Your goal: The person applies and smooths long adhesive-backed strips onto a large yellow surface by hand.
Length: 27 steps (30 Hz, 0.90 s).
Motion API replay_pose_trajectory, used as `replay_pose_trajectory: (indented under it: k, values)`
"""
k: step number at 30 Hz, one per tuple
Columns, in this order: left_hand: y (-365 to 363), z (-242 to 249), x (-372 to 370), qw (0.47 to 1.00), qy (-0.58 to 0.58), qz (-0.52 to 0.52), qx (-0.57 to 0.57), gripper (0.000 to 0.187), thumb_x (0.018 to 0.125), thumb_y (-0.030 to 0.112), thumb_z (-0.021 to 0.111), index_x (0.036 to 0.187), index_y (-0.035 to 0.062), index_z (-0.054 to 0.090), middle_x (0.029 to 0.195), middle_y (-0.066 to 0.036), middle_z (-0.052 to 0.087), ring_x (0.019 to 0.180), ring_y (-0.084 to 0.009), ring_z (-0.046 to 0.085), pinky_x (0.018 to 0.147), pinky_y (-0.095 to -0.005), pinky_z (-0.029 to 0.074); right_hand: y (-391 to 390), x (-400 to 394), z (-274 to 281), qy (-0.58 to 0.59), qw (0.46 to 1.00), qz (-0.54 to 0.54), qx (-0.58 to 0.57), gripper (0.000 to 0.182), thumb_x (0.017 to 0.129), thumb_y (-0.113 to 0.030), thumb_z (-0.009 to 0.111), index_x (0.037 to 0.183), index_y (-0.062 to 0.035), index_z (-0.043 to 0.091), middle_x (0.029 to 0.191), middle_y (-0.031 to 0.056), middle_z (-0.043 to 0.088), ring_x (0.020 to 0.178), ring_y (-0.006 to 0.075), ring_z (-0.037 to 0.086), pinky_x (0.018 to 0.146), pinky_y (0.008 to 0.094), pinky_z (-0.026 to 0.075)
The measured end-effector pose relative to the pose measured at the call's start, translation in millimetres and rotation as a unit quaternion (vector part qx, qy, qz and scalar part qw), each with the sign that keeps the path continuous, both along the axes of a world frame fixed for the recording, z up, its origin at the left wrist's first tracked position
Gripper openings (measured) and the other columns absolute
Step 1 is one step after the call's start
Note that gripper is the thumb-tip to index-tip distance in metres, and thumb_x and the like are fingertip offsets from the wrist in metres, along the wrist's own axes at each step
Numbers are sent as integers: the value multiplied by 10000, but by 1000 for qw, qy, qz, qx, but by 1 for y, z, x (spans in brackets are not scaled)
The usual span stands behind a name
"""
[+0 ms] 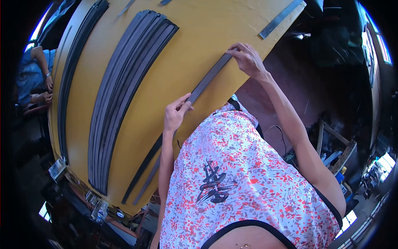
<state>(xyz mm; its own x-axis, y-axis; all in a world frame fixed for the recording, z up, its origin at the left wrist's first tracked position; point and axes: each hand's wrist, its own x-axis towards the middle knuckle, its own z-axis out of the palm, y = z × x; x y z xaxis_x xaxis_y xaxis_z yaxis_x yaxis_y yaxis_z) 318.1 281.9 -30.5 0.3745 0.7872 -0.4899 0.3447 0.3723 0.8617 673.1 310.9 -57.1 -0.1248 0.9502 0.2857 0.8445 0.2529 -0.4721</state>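
A long, flat dark grey strip [209, 79] lies slantwise near the edge of the yellow-covered table. My left hand [175, 113] pinches its near end between thumb and fingers. At the far end, my right hand [248, 61] has its thumb and fingertips closed on the strip. Left of my hands is a wide, overlapping stack of similar strips [120, 99]. Below my left wrist, a darker strip [143, 169] and a thinner one run partly hidden under my forearm. The strips' material is not certain from this view.
Another bundle of dark strips [72, 74] lies along the table's far left side. A single strip [281, 20] rests near the top right corner. Another person's hands [47, 91] are at the left edge. A wooden frame [338, 145] stands on the floor at right.
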Motion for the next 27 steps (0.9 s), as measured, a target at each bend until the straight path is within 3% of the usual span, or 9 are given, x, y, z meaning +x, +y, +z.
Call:
replay_pose_trajectory:
  k: [2,12,27]
  values:
    - [0,-4,-2,1000,1,3,-6,351,961,140,653,1293,25,656,814,-39,719,762,-63,653,713,-227,483,-2,-8,4,46,998,28,-9,262,831,-45,685,1071,-138,736,1065,32,643,969,251,609,874,374,480]
    - [2,1,0,999,-1,5,-38,348,978,85,631,1318,14,629,886,-41,712,820,-101,680,803,-240,559,1,-14,9,28,995,74,-53,257,834,-94,711,1082,-155,738,1063,50,641,1006,258,599,883,386,478]
    - [2,2,2,1000,21,-6,-18,343,970,96,637,1301,8,643,841,-31,701,799,-93,671,761,-236,536,2,-17,13,9,994,89,-56,233,842,-124,721,1071,-165,743,1054,45,629,985,259,602,881,383,471]
